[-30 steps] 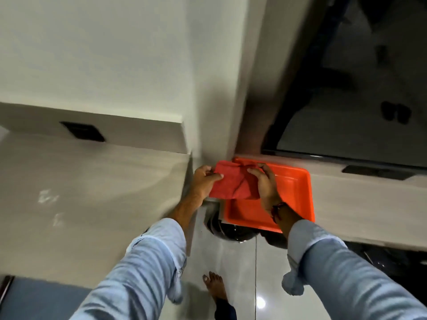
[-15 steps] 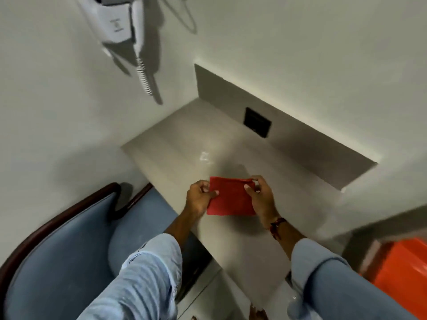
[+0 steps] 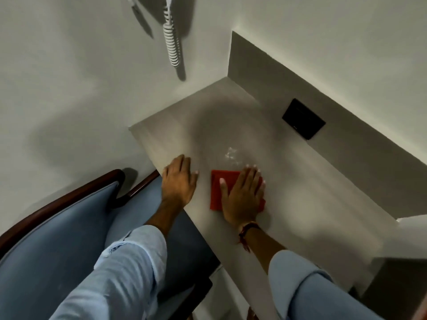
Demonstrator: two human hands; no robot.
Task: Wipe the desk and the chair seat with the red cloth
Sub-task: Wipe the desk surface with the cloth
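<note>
Cloth [image 3: 218, 189], red and folded, lies flat on desk [image 3: 288, 204] beneath open right hand [image 3: 243, 196]; open left hand [image 3: 178, 179] rests palm-down beside it, above blue chair [image 3: 57, 239].

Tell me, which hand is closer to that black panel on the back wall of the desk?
The right hand, flat on the red cloth, lies nearer the black panel. The left hand rests on the desk's near edge, farther away.
</note>
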